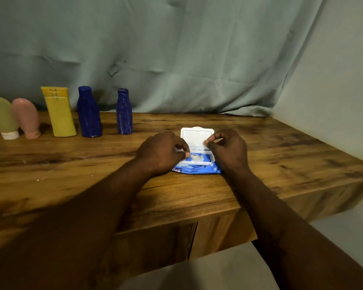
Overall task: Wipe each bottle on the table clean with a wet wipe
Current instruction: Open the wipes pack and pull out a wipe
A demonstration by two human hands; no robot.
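Note:
A blue wet wipes pack [199, 169] lies on the wooden table [281, 147] with its white lid [195, 136] flipped up. My right hand [228, 151] pinches the lid's right edge between thumb and forefinger. My left hand [161, 152] rests on the pack's left side, and its curled fingertips pinch the white wet wipe [196, 157] poking from the opening. Along the back left stands a row of bottles: a green one [1, 117], a pink one [26, 118], a yellow tube [60, 111], and two dark blue bottles [89, 111] [124, 111].
A grey-green cloth [176, 49] hangs behind the table and a pale wall [333, 91] closes the right side. The table's front edge [176, 218] runs below my forearms, with cabinet doors underneath.

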